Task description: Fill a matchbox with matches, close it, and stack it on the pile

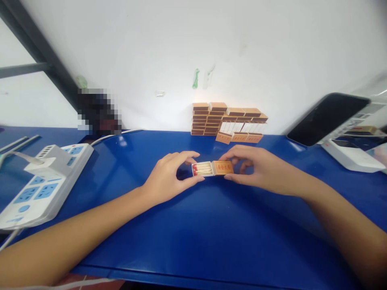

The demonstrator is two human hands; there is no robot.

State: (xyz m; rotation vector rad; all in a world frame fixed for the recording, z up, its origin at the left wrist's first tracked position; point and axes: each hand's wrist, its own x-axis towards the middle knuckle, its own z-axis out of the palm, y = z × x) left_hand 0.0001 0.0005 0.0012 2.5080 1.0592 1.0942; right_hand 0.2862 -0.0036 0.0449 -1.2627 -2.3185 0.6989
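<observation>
A matchbox [222, 167] lies at the middle of the blue table [193, 233], its tray [203, 168] slid out to the left and showing red-tipped matches. My left hand [169, 177] pinches the open tray end between thumb and fingers. My right hand [256, 167] grips the orange sleeve from the right. Behind them, against the white wall, stands a structure of stacked matchboxes [207, 119] with more boxes raised on upright matches [244, 123].
A white and blue power strip [42, 183] with a plugged-in adapter lies at the left. A dark phone [326, 119] leans at the right on a white device [350, 157]. A pixelated dark object [98, 112] sits at the back left.
</observation>
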